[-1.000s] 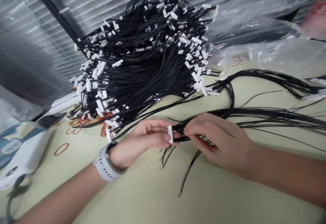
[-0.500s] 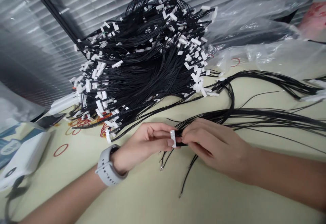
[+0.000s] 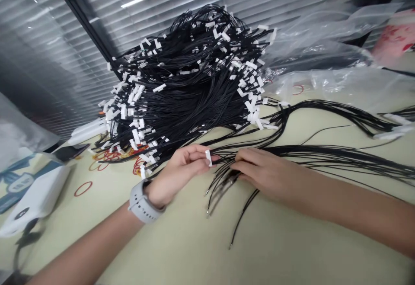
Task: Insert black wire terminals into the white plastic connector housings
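Between thumb and fingers, my left hand (image 3: pixel 185 169) pinches a small white connector (image 3: pixel 209 158) with black wires running from it to the right. My right hand (image 3: pixel 259 168) is closed over the loose black wires (image 3: pixel 311 152) lying to the right, its fingertips among them. Small metal terminals tip the wire ends (image 3: pixel 208 212) that stick out below and left of those fingers. Exactly which wire the right fingers grip is hidden. A grey watch (image 3: pixel 145 203) is on my left wrist.
Behind the hands rises a big pile of black cables (image 3: pixel 191 99) with white connectors. Clear plastic bags (image 3: pixel 340 79) lie at the back right. Left stand a white device (image 3: pixel 39 203) and red rubber bands (image 3: pixel 83 188). Another wire bundle (image 3: pixel 337 107) stretches right.
My right hand has moved away from the white connector onto the loose wires. My left hand, still holding the connector, has shifted slightly left and up. The camera view has tilted a little.
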`<state>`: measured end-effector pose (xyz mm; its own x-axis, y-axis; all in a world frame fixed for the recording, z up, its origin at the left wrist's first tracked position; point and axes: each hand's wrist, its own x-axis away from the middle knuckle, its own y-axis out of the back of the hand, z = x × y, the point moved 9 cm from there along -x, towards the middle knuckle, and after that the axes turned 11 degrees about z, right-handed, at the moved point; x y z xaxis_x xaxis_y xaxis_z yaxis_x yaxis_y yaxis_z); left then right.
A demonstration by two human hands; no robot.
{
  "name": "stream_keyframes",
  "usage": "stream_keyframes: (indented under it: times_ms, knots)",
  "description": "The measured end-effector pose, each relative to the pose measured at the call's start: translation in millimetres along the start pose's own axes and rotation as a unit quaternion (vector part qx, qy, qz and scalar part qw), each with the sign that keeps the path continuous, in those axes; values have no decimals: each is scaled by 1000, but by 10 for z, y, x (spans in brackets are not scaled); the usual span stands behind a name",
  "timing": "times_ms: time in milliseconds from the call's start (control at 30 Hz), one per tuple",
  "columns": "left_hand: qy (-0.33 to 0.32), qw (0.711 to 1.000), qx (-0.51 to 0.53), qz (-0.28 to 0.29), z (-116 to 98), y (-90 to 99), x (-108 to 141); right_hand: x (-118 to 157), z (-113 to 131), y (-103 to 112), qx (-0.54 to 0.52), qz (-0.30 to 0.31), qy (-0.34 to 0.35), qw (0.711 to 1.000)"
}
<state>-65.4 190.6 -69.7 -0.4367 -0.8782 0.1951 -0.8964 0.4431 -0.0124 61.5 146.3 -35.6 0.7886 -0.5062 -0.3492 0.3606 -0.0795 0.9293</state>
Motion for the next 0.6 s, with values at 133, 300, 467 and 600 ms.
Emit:
stream_keyframes:
  times_ms: [133, 300, 467, 600]
  knots:
    - [4, 1000, 14, 8, 30, -13, -13, -54, -67, -154, 3, 76, -21, 997]
    - [12, 1000, 20, 15, 63, -5, -8, -29, -168, -63, -45, 78, -66, 994]
    - [25, 1000, 10, 6, 45, -8, 17, 30, -311, 62, -108, 36, -165, 980]
    - [22, 1000, 11, 15, 32, -43, 36, 114, -415, 77, -135, -2, -257, 957]
